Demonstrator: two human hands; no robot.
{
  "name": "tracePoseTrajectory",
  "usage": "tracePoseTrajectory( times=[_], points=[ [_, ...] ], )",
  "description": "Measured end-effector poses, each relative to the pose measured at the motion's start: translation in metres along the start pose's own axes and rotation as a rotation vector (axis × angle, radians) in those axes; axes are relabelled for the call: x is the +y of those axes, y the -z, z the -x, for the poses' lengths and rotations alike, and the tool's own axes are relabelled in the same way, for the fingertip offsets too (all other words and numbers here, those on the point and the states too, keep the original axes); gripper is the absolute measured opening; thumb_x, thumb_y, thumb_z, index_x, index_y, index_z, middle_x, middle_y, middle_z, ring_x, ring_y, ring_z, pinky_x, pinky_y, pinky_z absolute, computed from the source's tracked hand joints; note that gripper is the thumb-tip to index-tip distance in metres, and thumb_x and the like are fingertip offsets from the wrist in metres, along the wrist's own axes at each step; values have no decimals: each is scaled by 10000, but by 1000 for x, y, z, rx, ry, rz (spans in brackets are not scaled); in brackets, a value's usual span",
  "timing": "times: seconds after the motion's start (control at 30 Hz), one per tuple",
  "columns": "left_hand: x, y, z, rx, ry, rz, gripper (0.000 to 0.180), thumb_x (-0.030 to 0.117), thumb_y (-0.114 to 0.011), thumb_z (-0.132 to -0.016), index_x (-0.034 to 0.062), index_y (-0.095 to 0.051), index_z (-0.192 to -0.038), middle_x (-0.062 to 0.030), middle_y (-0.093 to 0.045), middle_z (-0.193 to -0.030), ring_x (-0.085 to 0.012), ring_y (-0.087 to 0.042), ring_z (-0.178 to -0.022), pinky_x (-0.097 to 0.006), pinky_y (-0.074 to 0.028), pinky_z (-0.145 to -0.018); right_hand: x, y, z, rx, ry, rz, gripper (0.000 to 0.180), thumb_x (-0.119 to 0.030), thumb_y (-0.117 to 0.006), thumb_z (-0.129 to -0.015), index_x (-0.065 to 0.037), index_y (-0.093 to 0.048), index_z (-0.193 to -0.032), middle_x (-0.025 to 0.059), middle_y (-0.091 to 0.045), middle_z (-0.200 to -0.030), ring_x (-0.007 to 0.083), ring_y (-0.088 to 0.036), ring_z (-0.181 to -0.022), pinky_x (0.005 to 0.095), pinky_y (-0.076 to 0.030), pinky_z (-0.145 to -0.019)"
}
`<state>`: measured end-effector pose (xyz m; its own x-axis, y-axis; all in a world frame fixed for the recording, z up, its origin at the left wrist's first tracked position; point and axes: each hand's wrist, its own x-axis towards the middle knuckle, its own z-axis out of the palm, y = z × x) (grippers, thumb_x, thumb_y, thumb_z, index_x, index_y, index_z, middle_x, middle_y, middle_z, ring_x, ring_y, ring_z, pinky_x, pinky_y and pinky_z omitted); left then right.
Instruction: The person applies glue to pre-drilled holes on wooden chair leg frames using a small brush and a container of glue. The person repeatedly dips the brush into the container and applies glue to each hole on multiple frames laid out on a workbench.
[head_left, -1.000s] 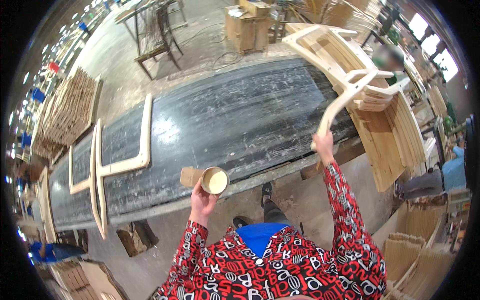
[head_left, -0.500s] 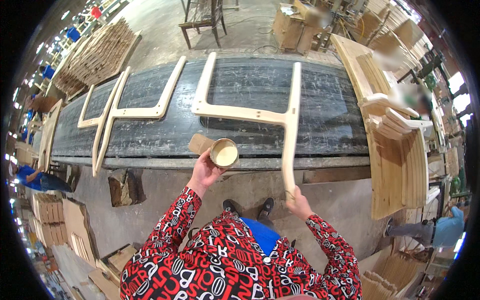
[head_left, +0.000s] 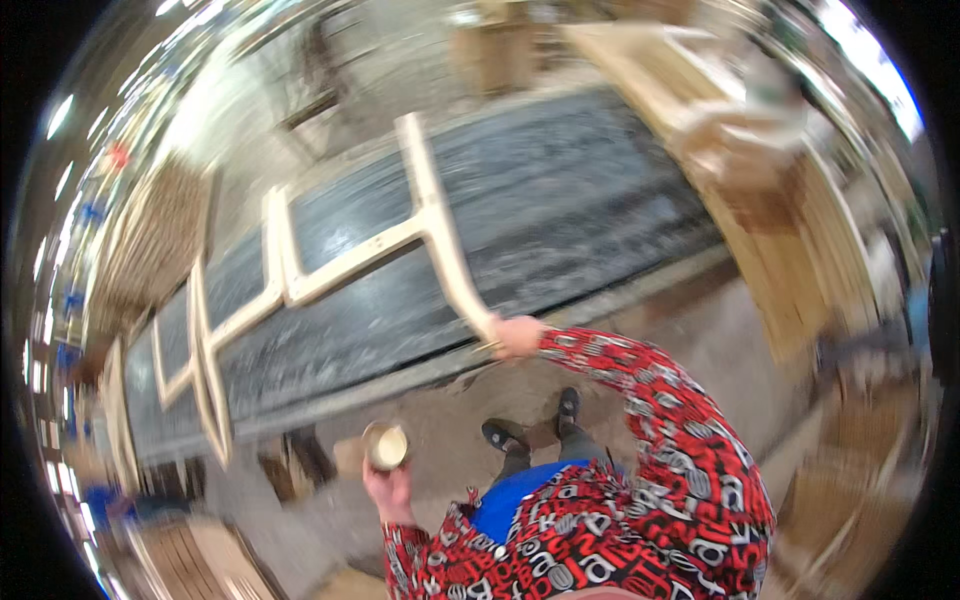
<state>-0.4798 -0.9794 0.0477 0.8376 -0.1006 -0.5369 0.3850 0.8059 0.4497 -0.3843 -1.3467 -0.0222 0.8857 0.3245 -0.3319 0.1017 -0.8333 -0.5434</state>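
My left hand (head_left: pixel 388 490) is closed round a small round cup (head_left: pixel 386 446) of cream-coloured stuff, held in front of the table's near edge. A flat brown piece (head_left: pixel 349 455) juts out beside the cup; its kind is unclear. My right hand (head_left: pixel 517 337) grips the near end of a pale wooden chair frame's leg (head_left: pixel 456 272), and the arm reaches across to the left. That frame lies on the dark table (head_left: pixel 570 160), its far side touching or close to the neighbouring frame (head_left: pixel 240 318). Motion blurs the view.
More pale frames (head_left: pixel 178 382) lie at the table's left end. Stacked boards (head_left: pixel 150 240) stand beyond it on the left. At the right is a wooden stand (head_left: pixel 800 270) with shaped pieces on it. A dark chair (head_left: pixel 315 80) stands behind the table.
My right hand has pulled the chair frame left along the table toward the others. My left hand, with the cup, has come back and down from the table edge. The view has turned.
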Motion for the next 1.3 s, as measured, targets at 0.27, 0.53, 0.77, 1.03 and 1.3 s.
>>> tracePoseTrajectory(
  times=[0.27,0.53,0.77,1.03,1.3],
  points=[
    [25,-20,-17,-22,-102,-144,414,324,-409,-948,117,-484,-1299,-77,-515,-1314,-258,-502,-1190,-431,-457,-913,91,87,66,1022,-302,-894,205,-214,-558,-887,-31,-631,-828,65,-640,-721,191,-630,-615,338,-516,-591],
    [-32,-105,-49,-160,-30,-160,409,325,-423,-942,96,-498,-1272,-91,-533,-1282,-265,-538,-1135,-419,-488,-864,237,311,215,1762,-1156,-469,916,-652,-640,-703,113,-457,-1172,291,-465,-1187,419,-528,-1061,467,-429,-929],
    [-96,-140,-38,-140,1,-92,443,361,-431,-926,124,-488,-1297,-104,-510,-1314,-297,-521,-1172,-478,-474,-912,297,363,212,1267,-1505,-435,1104,-739,-568,-654,120,-351,-1312,246,-381,-1352,327,-435,-1222,413,-392,-992],
    [-127,-134,-53,-91,162,-30,406,327,-357,-955,136,-499,-1284,-65,-530,-1299,-270,-494,-1203,-448,-448,-916,299,279,280,1837,-463,-1316,139,-128,-649,-795,6,-637,-829,97,-638,-784,185,-613,-637,310,-515,-575],
    [-100,-143,-74,-320,296,-129,393,333,-388,-962,97,-509,-1252,-84,-569,-1229,-247,-587,-1071,-403,-540,-809,144,186,371,1355,-366,-1195,205,-146,-570,-813,-11,-517,-958,61,-591,-750,120,-572,-564,230,-484,-492]
  ],
)
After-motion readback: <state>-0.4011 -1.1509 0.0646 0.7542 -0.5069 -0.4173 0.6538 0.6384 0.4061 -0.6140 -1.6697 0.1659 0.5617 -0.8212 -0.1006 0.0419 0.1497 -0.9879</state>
